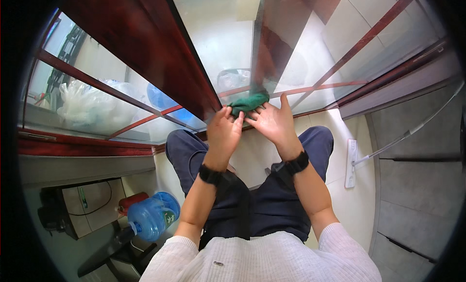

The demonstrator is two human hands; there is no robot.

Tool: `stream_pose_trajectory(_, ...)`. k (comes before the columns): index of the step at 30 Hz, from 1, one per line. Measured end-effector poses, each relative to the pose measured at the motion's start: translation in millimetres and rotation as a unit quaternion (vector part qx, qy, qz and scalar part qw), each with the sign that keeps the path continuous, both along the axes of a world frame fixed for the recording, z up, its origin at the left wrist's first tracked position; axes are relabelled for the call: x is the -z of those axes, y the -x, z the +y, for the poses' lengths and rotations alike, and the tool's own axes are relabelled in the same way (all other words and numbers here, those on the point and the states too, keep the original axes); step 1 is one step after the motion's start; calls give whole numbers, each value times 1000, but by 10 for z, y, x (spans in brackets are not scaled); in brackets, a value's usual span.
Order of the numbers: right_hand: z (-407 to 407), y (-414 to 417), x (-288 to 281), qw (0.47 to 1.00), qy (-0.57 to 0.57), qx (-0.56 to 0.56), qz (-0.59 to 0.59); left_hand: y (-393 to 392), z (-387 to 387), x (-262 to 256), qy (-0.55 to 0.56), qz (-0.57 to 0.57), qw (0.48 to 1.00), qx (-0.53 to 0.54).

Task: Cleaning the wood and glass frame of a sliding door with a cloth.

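Observation:
A crumpled green cloth (249, 103) is at the fingertips of both hands, in front of the glass door panel (222, 38). My left hand (224, 132) has its palm turned up, and its fingertips are at the cloth's left end and lower edge. From the right, my right hand (275, 123) reaches the cloth's lower edge with spread fingers. Its thumb sticks up, apart from the cloth. Whether the right fingers grip the cloth or only touch it is unclear. Behind the cloth, the glass carries reflections. A thick dark-red door frame post (156, 38) runs down just left of the hands.
Beyond the left panes lie plastic bags (98, 100). A blue water bottle (153, 214) lies near a red container (134, 203) and a small cabinet (93, 205) at lower left. A flat mop (350, 163) rests on the floor at right, beside grey drawers (418, 183).

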State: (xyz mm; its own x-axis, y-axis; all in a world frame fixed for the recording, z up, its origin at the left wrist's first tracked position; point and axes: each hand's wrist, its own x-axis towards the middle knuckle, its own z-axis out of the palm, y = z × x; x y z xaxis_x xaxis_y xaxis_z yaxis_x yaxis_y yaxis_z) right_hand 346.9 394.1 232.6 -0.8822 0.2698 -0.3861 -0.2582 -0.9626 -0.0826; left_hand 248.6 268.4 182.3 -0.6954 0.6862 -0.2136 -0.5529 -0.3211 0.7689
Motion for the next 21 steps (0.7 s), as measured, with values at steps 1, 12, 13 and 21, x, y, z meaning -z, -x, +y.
stream_pose_trajectory(1,-75,27,-251,1000,-9,-2,20,12,-100,-165,146,247,958,15)
stream_pose_trajectory(12,-297,-24,-838,992,-61,30,108,-195,-223,-1120,-270,-180,945,-45)
stream_pose_trajectory(13,-288,-25,-751,992,-61,30,106,-214,-209,-1075,-270,-176,946,-49)
stream_pose_trajectory(21,-218,274,673,996,-6,36,-78,35,-85,887,318,359,877,28)
